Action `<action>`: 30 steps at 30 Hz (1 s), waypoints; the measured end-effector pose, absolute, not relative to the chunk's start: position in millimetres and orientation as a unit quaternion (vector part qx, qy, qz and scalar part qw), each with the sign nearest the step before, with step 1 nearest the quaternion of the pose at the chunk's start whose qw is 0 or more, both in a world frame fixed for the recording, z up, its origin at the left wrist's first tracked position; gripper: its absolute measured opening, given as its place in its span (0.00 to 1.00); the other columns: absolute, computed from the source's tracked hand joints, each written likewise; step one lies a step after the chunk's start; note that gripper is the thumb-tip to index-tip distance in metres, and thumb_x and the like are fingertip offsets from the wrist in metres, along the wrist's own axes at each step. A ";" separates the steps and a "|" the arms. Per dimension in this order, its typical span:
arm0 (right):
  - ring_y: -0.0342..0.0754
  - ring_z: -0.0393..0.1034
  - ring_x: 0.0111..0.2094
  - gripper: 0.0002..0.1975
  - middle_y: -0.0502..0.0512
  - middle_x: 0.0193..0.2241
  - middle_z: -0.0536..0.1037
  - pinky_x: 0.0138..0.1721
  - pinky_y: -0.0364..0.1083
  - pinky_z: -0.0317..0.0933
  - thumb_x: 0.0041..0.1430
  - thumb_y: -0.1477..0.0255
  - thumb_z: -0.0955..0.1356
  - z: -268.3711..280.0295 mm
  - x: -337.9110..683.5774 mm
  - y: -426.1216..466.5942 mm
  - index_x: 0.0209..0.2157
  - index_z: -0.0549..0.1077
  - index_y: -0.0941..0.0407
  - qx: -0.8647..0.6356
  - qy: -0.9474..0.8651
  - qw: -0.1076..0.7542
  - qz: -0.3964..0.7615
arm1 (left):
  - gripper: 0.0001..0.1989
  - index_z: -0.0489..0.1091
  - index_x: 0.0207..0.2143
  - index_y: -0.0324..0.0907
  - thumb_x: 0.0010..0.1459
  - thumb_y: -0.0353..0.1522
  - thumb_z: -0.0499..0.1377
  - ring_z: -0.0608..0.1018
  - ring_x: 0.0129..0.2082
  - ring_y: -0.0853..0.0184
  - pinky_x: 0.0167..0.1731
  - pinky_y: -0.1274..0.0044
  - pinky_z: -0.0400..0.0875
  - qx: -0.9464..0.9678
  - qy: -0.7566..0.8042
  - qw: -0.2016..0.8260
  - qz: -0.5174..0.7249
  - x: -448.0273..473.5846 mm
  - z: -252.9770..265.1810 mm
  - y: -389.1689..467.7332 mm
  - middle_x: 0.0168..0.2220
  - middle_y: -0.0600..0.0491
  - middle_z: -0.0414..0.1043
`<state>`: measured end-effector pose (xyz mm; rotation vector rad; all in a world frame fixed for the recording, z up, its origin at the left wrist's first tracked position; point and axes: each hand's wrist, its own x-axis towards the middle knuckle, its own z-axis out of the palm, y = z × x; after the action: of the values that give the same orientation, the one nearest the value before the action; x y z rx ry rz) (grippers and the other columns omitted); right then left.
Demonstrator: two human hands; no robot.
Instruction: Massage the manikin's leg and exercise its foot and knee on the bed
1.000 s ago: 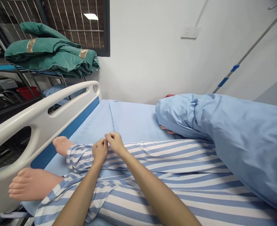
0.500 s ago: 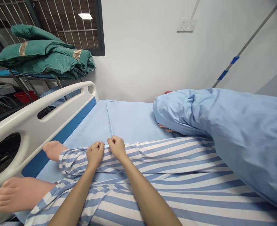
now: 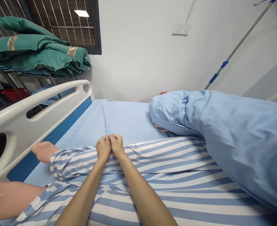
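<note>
My left hand [image 3: 103, 146] is curled into a fist over the far lower leg of a figure lying in blue-and-white striped trousers [image 3: 162, 157]. Beside it, my right hand [image 3: 116, 143] is closed the same way, and the knuckles of the two touch. Both sit at the far edge of the trouser leg, above the light blue sheet [image 3: 129, 116]. The undersides of my fingers are hidden, so I cannot tell whether cloth is in them. Two bare feet, a far foot [image 3: 44, 151] and a near foot [image 3: 13, 201], stick out of the trouser legs at left.
A bed end board [image 3: 58, 106], white and blue, stands at left. A folded blue quilt [image 3: 223, 125] covers the figure's upper part at right, with a few fingers [image 3: 161, 128] showing under it. Behind are green bedding [image 3: 46, 56], a metal pole [image 3: 242, 40] and a wall socket [image 3: 181, 29].
My left hand has moved right along the leg until it meets my right hand, closing the gap between the fists. The view has shifted slightly to the right.
</note>
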<state>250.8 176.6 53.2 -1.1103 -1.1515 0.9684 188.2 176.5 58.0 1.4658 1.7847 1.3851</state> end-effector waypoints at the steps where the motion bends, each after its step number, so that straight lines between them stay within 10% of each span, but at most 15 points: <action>1: 0.38 0.45 0.18 0.14 0.43 0.14 0.49 0.19 0.39 0.44 0.47 0.70 0.60 53.1 251.1 176.7 0.14 0.50 0.55 -0.478 -0.488 0.599 0.418 | 0.14 0.54 0.15 0.41 0.52 0.34 0.46 0.58 0.19 0.74 0.22 0.79 0.51 0.554 0.652 0.207 0.474 187.9 52.3 174.5 0.15 0.58 0.56; 13: 0.38 0.45 0.18 0.14 0.43 0.13 0.49 0.18 0.39 0.44 0.47 0.70 0.59 58.7 253.2 177.2 0.13 0.51 0.55 -0.501 -0.528 0.558 0.399 | 0.15 0.59 0.17 0.41 0.55 0.34 0.44 0.61 0.21 0.72 0.25 0.79 0.50 0.584 0.681 0.186 0.402 184.0 49.1 168.4 0.19 0.54 0.64; 30: 0.38 0.46 0.18 0.17 0.43 0.14 0.49 0.21 0.40 0.43 0.49 0.67 0.62 42.1 319.6 181.0 0.14 0.51 0.55 -0.551 -0.565 0.534 0.304 | 0.16 0.52 0.14 0.40 0.51 0.36 0.47 0.52 0.19 0.73 0.22 0.77 0.43 0.599 0.703 0.134 0.359 192.0 48.6 165.4 0.14 0.58 0.48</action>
<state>319.6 181.0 42.1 -1.3136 -1.3468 0.7238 192.0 165.4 48.6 1.7360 2.0381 1.0414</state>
